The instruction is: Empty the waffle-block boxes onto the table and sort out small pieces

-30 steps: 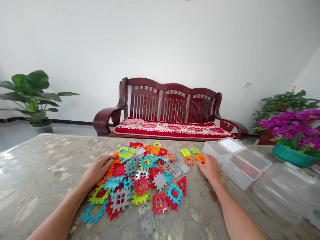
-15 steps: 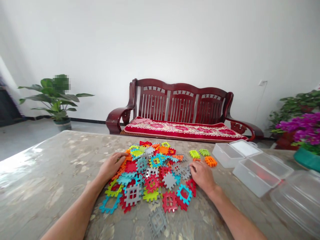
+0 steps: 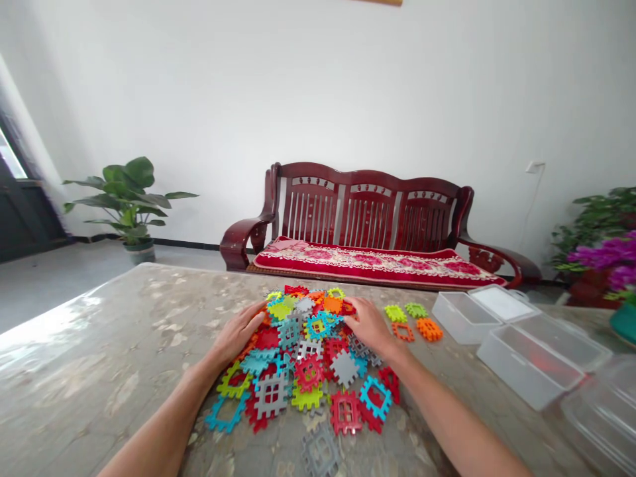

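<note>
Two bare hands are apart, with a loose heap of notched plastic pieces [image 3: 307, 397] between them, spilling towards the person's body on a patterned surface [image 3: 119, 358]. The left hand [image 3: 241, 334] rests along the heap's left side, fingers loosely stretched; the right hand [image 3: 370, 326] bends over its far right part, fingertips by an orange square [image 3: 332, 305]. Whether either hand pinches a piece cannot be told. Pieces overlap and tilt, so drawing out a lower one could make its neighbours slide, and interlocking teeth might drag others along. The right forearm passes close to a red piece [image 3: 390, 384] and could brush it aside. Just right of the right hand, two lime green pieces [image 3: 416, 310], an orange frame [image 3: 395, 332] and an orange lattice [image 3: 429, 328] limit sideways movement; farther right, see-through boxes [image 3: 527, 377] might be knocked by a wide swing. Left of the left hand lies broad room; ahead of both, the surface's far edge runs near the heap
</note>
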A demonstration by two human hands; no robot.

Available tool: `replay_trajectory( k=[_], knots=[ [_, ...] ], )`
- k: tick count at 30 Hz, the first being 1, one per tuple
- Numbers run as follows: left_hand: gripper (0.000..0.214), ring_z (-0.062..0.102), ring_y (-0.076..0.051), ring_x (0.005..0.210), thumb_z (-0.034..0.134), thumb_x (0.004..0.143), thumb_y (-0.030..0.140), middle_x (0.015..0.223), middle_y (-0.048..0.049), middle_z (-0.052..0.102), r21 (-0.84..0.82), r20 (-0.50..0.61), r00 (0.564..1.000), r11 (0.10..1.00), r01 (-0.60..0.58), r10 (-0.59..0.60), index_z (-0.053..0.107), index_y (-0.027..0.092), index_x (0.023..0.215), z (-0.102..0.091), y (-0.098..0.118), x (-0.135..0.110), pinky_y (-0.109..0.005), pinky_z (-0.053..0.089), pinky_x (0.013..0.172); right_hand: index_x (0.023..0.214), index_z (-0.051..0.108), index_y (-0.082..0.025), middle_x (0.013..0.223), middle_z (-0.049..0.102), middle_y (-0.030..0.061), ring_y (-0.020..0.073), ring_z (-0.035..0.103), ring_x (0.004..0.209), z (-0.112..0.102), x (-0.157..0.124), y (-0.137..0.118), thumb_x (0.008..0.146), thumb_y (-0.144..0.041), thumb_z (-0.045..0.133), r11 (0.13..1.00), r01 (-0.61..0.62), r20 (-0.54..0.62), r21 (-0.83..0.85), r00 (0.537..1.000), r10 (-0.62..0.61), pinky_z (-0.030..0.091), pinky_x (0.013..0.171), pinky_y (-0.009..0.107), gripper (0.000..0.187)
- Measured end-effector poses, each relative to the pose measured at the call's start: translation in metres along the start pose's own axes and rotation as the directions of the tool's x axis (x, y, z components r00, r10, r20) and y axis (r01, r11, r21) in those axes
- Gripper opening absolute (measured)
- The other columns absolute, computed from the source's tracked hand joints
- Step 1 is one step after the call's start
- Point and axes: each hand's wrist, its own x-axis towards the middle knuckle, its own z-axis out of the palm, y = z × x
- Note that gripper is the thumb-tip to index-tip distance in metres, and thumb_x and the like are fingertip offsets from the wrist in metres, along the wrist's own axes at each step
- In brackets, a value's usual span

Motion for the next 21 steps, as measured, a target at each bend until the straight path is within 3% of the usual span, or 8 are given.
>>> replay_trajectory(
  k=[5,10,12,14,16,18,21],
  knots=[
    [0.068,0.056,-0.028,0.129,0.031,0.091,0.061,0.137,-0.0082,0.064,-0.040,-0.062,0.993,0.995,0.094,-0.097,0.062,0.017,0.132,-0.004,-0.003,-0.001,-0.042,0.038,0.114,0.137,0.058,-0.016,0.133,0.064,0.0137,0.0301,0.056,0.123,0.014,0.030,-0.006,0.081,-0.033,0.067,0.999,-0.011,0.100,-0.035,0.995,0.015,0.042,0.106,0.043,0.059],
    [0.067,0.055,-0.027,0.131,0.031,0.090,0.059,0.139,-0.0073,0.062,0.060,-0.073,0.993,0.994,0.095,-0.091,0.061,0.017,0.134,-0.004,-0.005,0.000,-0.039,0.039,0.114,0.127,0.066,-0.020,0.122,0.070,0.0107,0.0293,0.060,0.116,0.012,0.029,-0.016,0.082,-0.038,0.068,0.996,-0.015,0.090,-0.084,0.996,0.022,0.045,0.101,0.041,0.048],
    [0.065,0.055,-0.026,0.131,0.032,0.091,0.058,0.141,-0.0063,0.061,0.096,-0.038,0.998,0.994,0.047,-0.043,0.061,0.019,0.135,-0.003,-0.005,0.001,-0.038,0.038,0.114,0.121,0.069,-0.022,0.119,0.072,0.0091,0.0284,0.062,0.115,0.008,0.022,-0.017,0.082,-0.039,0.067,0.999,-0.030,0.040,-0.023,0.999,0.031,0.045,0.101,0.040,0.043],
    [0.065,0.054,-0.026,0.132,0.031,0.092,0.056,0.142,-0.0067,0.060,0.122,-0.009,1.000,0.992,0.014,-0.013,0.060,0.019,0.136,-0.003,-0.005,0.001,-0.039,0.037,0.115,0.115,0.071,-0.022,0.114,0.074,0.0075,0.0263,0.065,0.109,0.001,0.014,-0.013,0.085,-0.041,0.061,0.986,-0.088,0.010,0.143,0.996,0.088,0.047,0.097,0.038,0.037],
    [0.065,0.054,-0.026,0.132,0.030,0.092,0.055,0.142,-0.0080,0.059,0.142,0.015,1.000,0.990,-0.001,-0.001,0.060,0.017,0.136,-0.002,-0.005,0.001,-0.040,0.036,0.116,0.106,0.071,-0.021,0.102,0.076,0.0068,0.0236,0.070,0.095,-0.007,0.004,-0.004,0.090,-0.047,0.049,0.904,-0.212,0.051,0.371,0.977,0.208,0.052,0.081,0.034,0.038],
    [0.066,0.054,-0.026,0.132,0.029,0.092,0.055,0.143,-0.0088,0.059,0.155,0.029,1.000,0.988,-0.009,0.004,0.059,0.016,0.136,-0.001,-0.007,0.002,-0.041,0.035,0.116,0.097,0.068,-0.020,0.089,0.075,0.0061,0.0209,0.070,0.076,-0.016,-0.006,0.009,0.091,-0.050,0.041,0.758,-0.346,0.143,0.554,0.936,0.323,0.049,0.060,0.028,0.041],
    [0.066,0.056,-0.027,0.130,0.031,0.091,0.056,0.141,-0.0085,0.060,0.166,0.023,1.000,0.986,-0.011,0.007,0.060,0.017,0.136,0.000,-0.011,0.004,-0.041,0.038,0.114,0.087,0.064,-0.018,0.078,0.072,0.0041,0.0171,0.065,0.061,-0.026,-0.020,0.030,0.085,-0.049,0.050,0.616,-0.453,0.229,0.645,0.883,0.409,0.037,0.045,0.023,0.034]
  ],
)
